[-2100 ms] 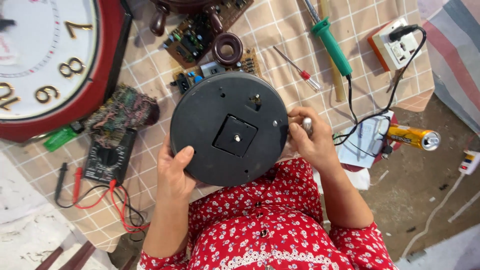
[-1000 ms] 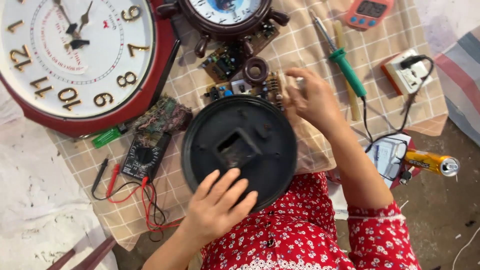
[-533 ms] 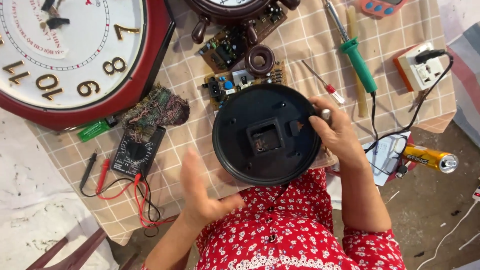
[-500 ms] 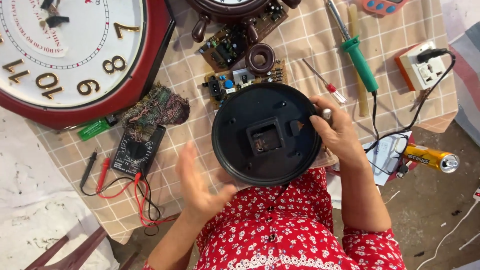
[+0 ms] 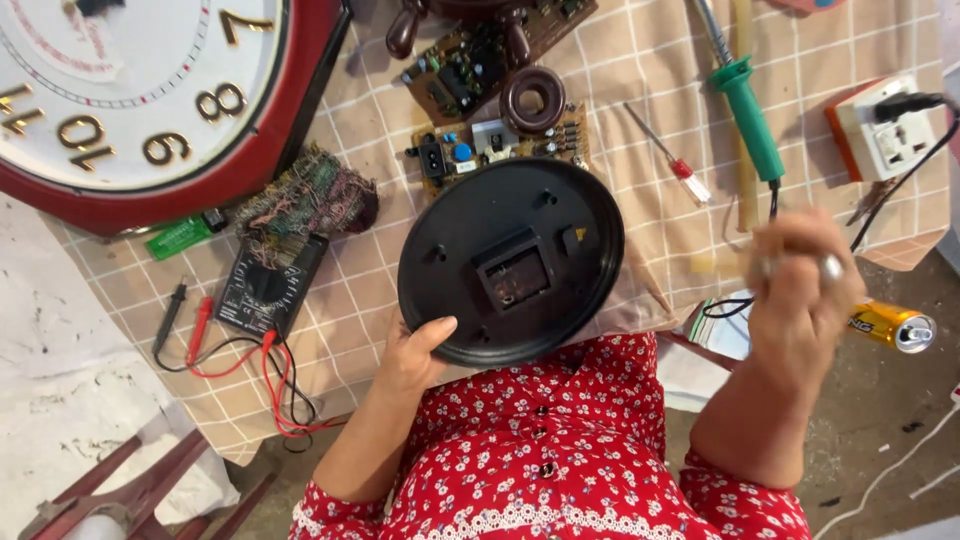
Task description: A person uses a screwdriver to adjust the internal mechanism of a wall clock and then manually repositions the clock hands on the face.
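Right hand (image 5: 800, 285) is off the clock rim now and lifted clear to the right, blurred, so cannot tell if its fingers are apart or together; left hand (image 5: 415, 350) is back on the clock. Head view: black round clock back (image 5: 510, 260) faces up, square movement recess at centre, resting at the near edge of the checked-cloth bench (image 5: 640, 80) against the red floral lap. Left fingers clamp its lower-left rim, thumb on top. Circuit board (image 5: 500, 145) lies just beyond the clock, brown ring (image 5: 532, 100) on it. Multimeter (image 5: 272, 285) with red and black leads sits left, green-handled soldering iron (image 5: 748, 115) right, big red-rimmed wall clock (image 5: 150, 100) upper left
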